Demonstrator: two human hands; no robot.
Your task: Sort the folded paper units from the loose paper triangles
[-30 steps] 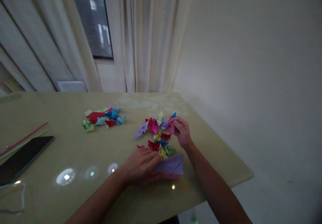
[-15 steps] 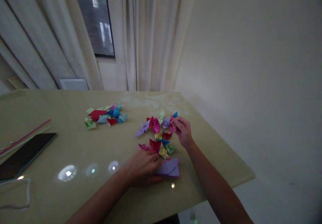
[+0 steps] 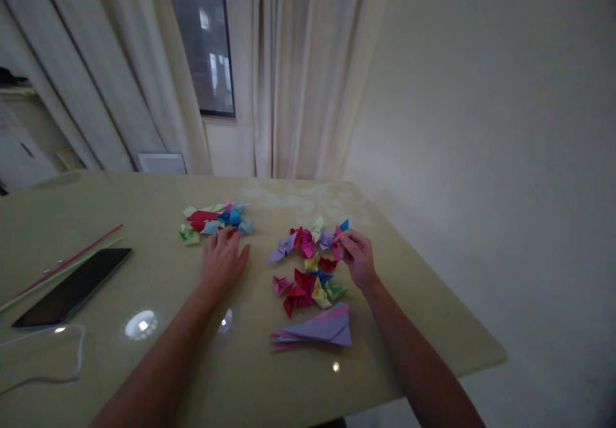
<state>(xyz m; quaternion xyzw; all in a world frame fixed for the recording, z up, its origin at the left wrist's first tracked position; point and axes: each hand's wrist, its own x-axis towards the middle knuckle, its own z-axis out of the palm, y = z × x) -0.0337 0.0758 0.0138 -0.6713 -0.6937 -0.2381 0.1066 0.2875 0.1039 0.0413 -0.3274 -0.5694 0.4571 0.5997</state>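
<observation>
My left hand (image 3: 222,260) is over the table at the near edge of the left pile of small folded-paper pieces (image 3: 233,216). Its fingers are stretched out and partly apart, and the fingertips cover part of a red piece. On the right, my right hand (image 3: 357,256) is closed in a pinch at a magenta origami piece (image 3: 337,243), the last but one in a row. A purple origami piece (image 3: 283,248) lies at that row's left end. Closer to me is a cluster with a red origami piece (image 3: 304,279). A stack of flat-folded paper (image 3: 320,328), purple on top, lies nearest me.
A dark phone or tablet (image 3: 74,287) lies at the left, with a pink stick (image 3: 72,258) and a pale green stick (image 3: 62,274) beyond it. A clear looped object (image 3: 79,351) is nearer. The glossy table (image 3: 423,325) ends at the right by a wall (image 3: 481,158).
My left hand has left the folded paper stack and moved up and left to the left pile. My right hand stays pinched at the magenta piece. The view has shifted slightly left.
</observation>
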